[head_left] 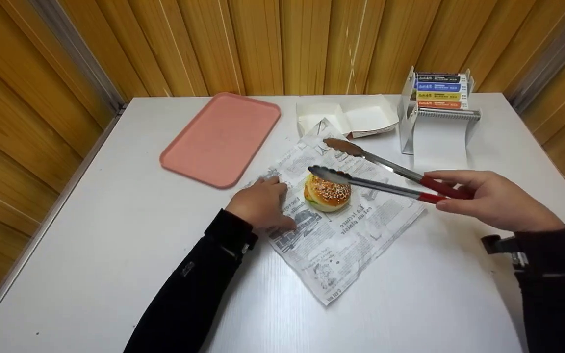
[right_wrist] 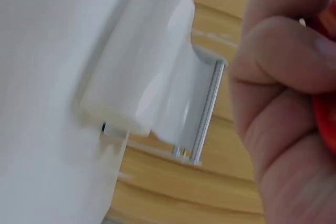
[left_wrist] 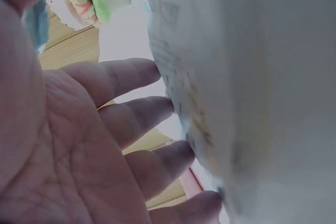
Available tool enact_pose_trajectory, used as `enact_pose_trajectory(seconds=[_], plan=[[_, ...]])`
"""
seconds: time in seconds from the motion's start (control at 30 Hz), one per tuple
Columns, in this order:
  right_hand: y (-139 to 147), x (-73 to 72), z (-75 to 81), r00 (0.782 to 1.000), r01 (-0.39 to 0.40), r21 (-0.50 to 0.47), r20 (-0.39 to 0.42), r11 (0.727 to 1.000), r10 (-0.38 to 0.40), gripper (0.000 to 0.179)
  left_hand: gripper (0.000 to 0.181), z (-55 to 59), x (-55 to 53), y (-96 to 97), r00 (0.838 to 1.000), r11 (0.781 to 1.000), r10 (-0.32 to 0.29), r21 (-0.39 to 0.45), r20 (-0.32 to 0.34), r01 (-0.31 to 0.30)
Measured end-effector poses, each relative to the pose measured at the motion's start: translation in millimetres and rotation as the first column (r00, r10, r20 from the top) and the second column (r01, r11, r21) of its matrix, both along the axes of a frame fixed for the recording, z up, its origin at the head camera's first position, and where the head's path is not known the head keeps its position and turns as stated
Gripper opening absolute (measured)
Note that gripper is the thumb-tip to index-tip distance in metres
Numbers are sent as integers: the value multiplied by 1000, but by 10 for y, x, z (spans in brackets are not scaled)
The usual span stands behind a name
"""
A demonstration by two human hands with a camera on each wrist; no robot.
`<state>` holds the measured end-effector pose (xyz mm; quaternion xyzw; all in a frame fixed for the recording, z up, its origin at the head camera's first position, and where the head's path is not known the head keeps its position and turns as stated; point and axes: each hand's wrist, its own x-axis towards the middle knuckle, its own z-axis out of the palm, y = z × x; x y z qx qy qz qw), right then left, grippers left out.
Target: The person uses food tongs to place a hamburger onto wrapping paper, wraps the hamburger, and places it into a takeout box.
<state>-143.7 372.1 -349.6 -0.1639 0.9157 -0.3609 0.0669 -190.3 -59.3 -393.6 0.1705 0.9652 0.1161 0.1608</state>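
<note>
A seeded burger (head_left: 330, 195) with a green edge of lettuce sits on a sheet of printed wrapping paper (head_left: 356, 245), laid cornerwise on the table. My left hand (head_left: 259, 202) touches the paper's left part. In the left wrist view its spread fingers (left_wrist: 136, 119) meet the paper with their tips, and part of the burger (left_wrist: 86, 1) shows at the top. My right hand (head_left: 498, 201) holds metal tongs (head_left: 394, 166) by their red handles, arms apart. One tong tip lies over the burger's top, the other beyond it; contact is unclear. In the right wrist view, curled fingers cover a red handle (right_wrist: 326, 119).
A pink tray (head_left: 218, 139) lies at the back left. Behind the paper stands an open white paper food box (head_left: 371, 117). A label dispenser (head_left: 439, 115) with coloured label rolls and a hanging white strip (head_left: 440, 139) is at the back right, before a wood-panelled wall (head_left: 307, 44).
</note>
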Motion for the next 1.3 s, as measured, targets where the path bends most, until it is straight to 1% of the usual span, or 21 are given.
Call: enact_pose_trajectory(seconds=[0.13, 0.23, 0.27, 0.33, 0.4, 0.47, 0.5, 0.53, 0.6, 0.7, 0.77, 0.8, 0.83, 0.93, 0.97, 1.0, 1.03, 1.1, 1.2, 1.27, 1.3], plan=[[-255, 12, 15, 997, 75, -49, 0, 996, -75, 51, 80, 73, 20, 9, 999, 998, 39, 40, -23, -38], [-523, 10, 14, 993, 114, -140, -8, 984, -116, 46, 85, 160, 60, 43, 996, 992, 74, 103, -55, -68], [-625, 9, 12, 992, 118, -180, -14, 977, -122, 44, 82, 189, 79, 60, 995, 989, 79, 127, -67, -70], [-831, 11, 8, 992, 120, -277, -3, 953, -125, 41, 79, 242, 123, 103, 993, 981, 84, 183, -82, -68], [-1044, 17, 3, 992, 127, -360, 25, 924, -127, 38, 76, 282, 172, 154, 993, 968, 83, 243, -80, -62], [-1262, 27, -9, 990, 140, -440, 67, 887, -123, 38, 73, 314, 223, 209, 994, 947, 82, 316, -69, -57], [-1373, 32, -22, 989, 147, -477, 88, 867, -120, 38, 71, 325, 246, 235, 995, 932, 83, 358, -57, -57], [-1481, 38, -38, 987, 155, -512, 109, 845, -115, 37, 68, 333, 269, 261, 996, 912, 83, 406, -41, -59], [-1689, 53, -79, 983, 173, -580, 150, 796, -104, 34, 60, 345, 309, 310, 997, 855, 78, 516, -15, -59], [-1949, 79, -159, 977, 197, -666, 198, 719, -84, 27, 48, 336, 348, 368, 998, 750, 63, 658, 16, -58], [-2067, 92, -203, 972, 215, -702, 224, 678, -76, 24, 41, 318, 355, 395, 997, 684, 67, 727, 31, -69], [-2109, 97, -225, 969, 223, -716, 236, 661, -71, 23, 39, 306, 355, 405, 996, 653, 78, 753, 43, -83], [-2139, 97, -241, 966, 229, -723, 251, 652, -61, 23, 36, 290, 350, 408, 994, 625, 92, 774, 60, -104], [-2180, 91, -274, 954, 248, -743, 299, 622, -22, 24, 28, 262, 340, 410, 983, 557, 142, 811, 120, -179], [-2180, 87, -281, 948, 254, -745, 318, 617, -7, 25, 26, 255, 337, 409, 978, 543, 155, 815, 139, -202], [-2175, 82, -286, 943, 256, -744, 333, 617, 10, 25, 26, 253, 333, 406, 974, 539, 167, 814, 151, -219], [-2162, 75, -288, 940, 251, -741, 341, 622, 28, 27, 25, 254, 329, 403, 971, 542, 180, 808, 158, -232], [-2126, 63, -281, 939, 226, -725, 339, 651, 53, 31, 25, 266, 317, 390, 966, 553, 201, 795, 165, -251], [-2044, 38, -253, 946, 165, -686, 313, 708, 83, 38, 27, 284, 279, 334, 955, 576, 244, 768, 166, -281], [-1972, 10, -229, 954, 146, -659, 290, 738, 70, 41, 28, 296, 235, 269, 946, 581, 276, 755, 168, -304], [-1930, -11, -217, 958, 148, -642, 282, 752, 52, 42, 28, 304, 209, 227, 941, 588, 296, 745, 161, -313]])
